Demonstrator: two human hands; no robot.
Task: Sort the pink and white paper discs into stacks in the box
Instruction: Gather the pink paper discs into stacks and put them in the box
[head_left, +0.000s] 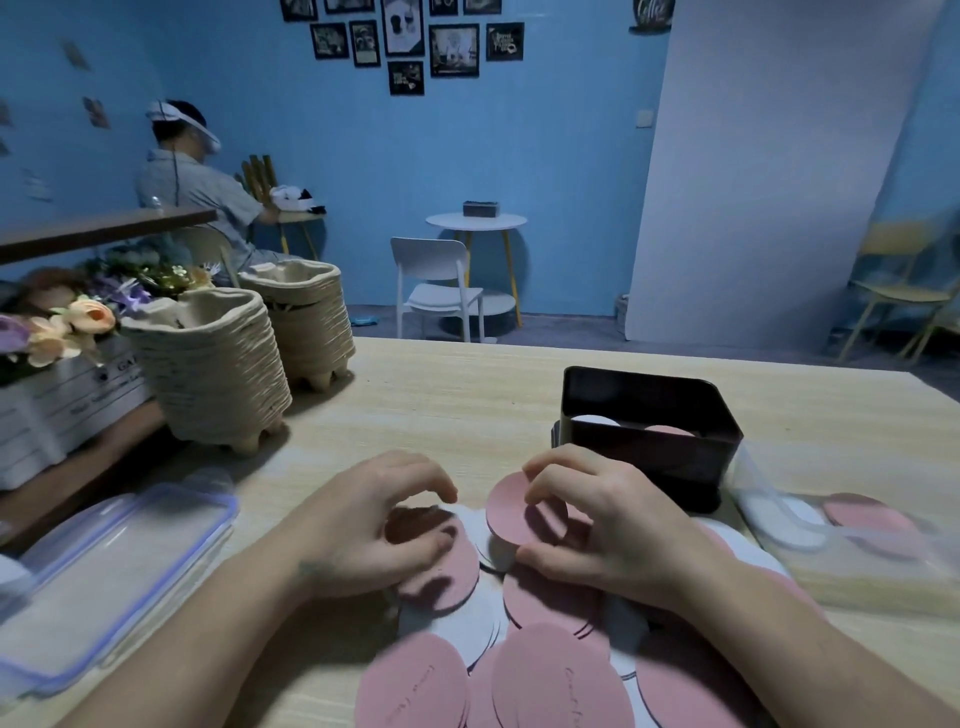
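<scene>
**Sorting only just begun**

Peeking into the box (649, 410), one white stack and one pink stack show — both low. Lots of loose discs (550, 675) cover the table (441, 405). The right hand (597, 519) fingers pinch one pink disc (511, 512), lifted near the box. The left hand (374, 525) fingers curl, pressing on the pile.
</scene>
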